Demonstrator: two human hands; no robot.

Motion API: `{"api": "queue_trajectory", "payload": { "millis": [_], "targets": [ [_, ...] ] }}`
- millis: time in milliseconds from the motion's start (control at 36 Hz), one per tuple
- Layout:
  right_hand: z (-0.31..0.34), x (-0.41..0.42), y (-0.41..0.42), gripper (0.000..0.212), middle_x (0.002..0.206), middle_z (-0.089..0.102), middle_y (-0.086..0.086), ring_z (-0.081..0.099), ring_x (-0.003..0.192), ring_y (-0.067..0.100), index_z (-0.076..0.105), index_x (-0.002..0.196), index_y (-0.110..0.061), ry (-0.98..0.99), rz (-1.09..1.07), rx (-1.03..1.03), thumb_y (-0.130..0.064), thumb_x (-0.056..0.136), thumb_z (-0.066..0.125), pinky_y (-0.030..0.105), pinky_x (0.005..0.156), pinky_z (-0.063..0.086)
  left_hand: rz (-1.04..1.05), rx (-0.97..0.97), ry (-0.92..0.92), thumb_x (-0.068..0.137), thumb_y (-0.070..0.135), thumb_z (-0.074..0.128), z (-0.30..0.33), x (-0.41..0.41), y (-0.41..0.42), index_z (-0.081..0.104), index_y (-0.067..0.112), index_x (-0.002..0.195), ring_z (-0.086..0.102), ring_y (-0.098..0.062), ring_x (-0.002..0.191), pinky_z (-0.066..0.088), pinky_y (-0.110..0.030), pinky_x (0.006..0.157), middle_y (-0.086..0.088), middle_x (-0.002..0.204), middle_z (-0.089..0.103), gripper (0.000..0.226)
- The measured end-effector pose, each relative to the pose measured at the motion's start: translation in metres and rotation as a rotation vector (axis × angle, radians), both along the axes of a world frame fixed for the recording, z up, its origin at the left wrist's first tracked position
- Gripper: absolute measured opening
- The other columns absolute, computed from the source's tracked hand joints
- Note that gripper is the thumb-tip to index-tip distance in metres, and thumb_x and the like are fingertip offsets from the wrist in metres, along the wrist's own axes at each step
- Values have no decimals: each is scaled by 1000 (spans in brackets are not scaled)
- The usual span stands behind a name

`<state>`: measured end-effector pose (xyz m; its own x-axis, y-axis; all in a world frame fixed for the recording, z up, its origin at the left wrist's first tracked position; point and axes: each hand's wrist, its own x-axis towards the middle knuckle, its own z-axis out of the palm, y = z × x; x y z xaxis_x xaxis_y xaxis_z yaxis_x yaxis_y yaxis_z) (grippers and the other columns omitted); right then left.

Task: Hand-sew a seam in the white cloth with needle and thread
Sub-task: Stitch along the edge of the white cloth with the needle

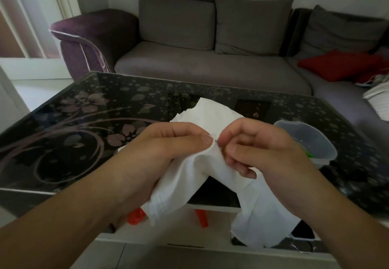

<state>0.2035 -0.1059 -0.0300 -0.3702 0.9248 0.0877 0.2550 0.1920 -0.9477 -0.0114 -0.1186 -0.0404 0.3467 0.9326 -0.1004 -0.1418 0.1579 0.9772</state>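
1. The white cloth (212, 163) is held up between both hands over the near edge of the tabletop (69, 125). It peaks in a fold right where the two hands meet, and its two ends hang down past the near edge, one under each wrist. A further bit of it lies back on the glass toward the middle of the tabletop.
2. Left hand (168, 148) has its fingers curled, thumb pressed on top of the fold, so it's pinching the cloth at the peak.
3. Right hand (259, 144) is curled too, fingertips bunched tight against the same fold, just beside the left thumb. There's a tiny dark speck between the fingertips, but honestly I can't tell if that's the needle; no thread I can make out either.
4. A clear plastic tub (305, 140) sits on the tabletop near its right edge, just behind the right hand.
5. Past the far edge there's a grey sofa (210, 66) with a red cushion (341, 64) on it to the right.
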Motion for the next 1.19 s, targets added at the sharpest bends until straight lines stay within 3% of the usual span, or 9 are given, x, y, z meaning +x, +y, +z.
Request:
{"api": "queue_trajectory", "payload": {
  "millis": [222, 417, 528, 722, 833, 917, 972, 1028, 1195],
  "targets": [
    [-1, -6, -1, 21, 76, 70, -7, 64, 67, 4, 72, 83, -26, -131, -73, 151, -7, 92, 70, 15, 58, 48, -29, -10, -62, 91, 17, 70, 0, -3, 2, 77, 9, 90, 70, -19, 76, 56, -27, 69, -10, 82, 73, 11],
    [2, -8, -5, 21, 82, 74, -11, 70, 80, 11, 74, 79, -30, -149, -111, 273, -10, 88, 75, 30, 72, 54, -58, -18, -21, 87, 24, 69, -1, -2, 7, 77, 5, 96, 69, -27, 89, 53, -37, 83, -17, 95, 72, 21],
    [-2, -7, -4, 19, 86, 73, -16, 70, 84, 8, 74, 82, -33, -191, -140, 267, -15, 89, 74, 28, 72, 56, -52, -45, -15, 87, 24, 70, -4, -2, 7, 77, 4, 100, 70, -31, 95, 54, -41, 89, -21, 102, 73, 24],
    [-6, -12, -6, 23, 84, 73, -17, 69, 87, 10, 75, 78, -34, -223, -186, 331, -13, 87, 75, 38, 78, 60, 33, -74, -12, 78, 21, 71, -10, 8, 11, 83, 8, 85, 75, -27, 87, 57, -40, 90, -17, 91, 78, 18],
    [-7, -11, -6, 22, 84, 73, -18, 70, 86, 8, 77, 82, -36, -232, -196, 325, -15, 87, 77, 35, 76, 60, 45, -75, 37, 83, 20, 72, -13, 8, 11, 81, 3, 91, 74, -33, 91, 52, -48, 96, -21, 94, 76, 21],
    [-6, -9, -4, 20, 102, 72, -24, 66, 102, 0, 74, 99, -42, -242, -213, 333, -26, 87, 74, 26, 85, 58, 39, -81, 87, 90, 23, 71, -10, 6, 8, 78, 2, 102, 71, -43, 106, 51, -53, 102, -26, 109, 74, 25],
    [-3, -9, -3, 26, 119, 65, -27, 57, 118, -2, 70, 108, -46, -265, -217, 369, -33, 86, 71, 24, 94, 52, 40, -84, 106, 94, 22, 68, -7, 5, 6, 78, 2, 102, 73, -39, 102, 52, -51, 100, -24, 108, 75, 24],
    [-1, -12, -4, 27, 123, 64, -26, 55, 124, 0, 71, 110, -44, -250, -175, 370, -30, 87, 73, 27, 100, 49, 44, -75, 153, 95, 22, 66, -6, 6, 6, 78, 3, 104, 74, -37, 104, 52, -50, 102, -22, 108, 76, 25],
    [-9, -25, -9, 17, 94, 77, -15, 72, 97, 9, 81, 89, -30, -37, -164, 207, -14, 88, 77, 37, 93, 58, 73, -69, 235, 93, 19, 68, -7, 6, 4, 78, 1, 105, 72, -42, 109, 52, -55, 105, -23, 107, 76, 24]
  ]
}}
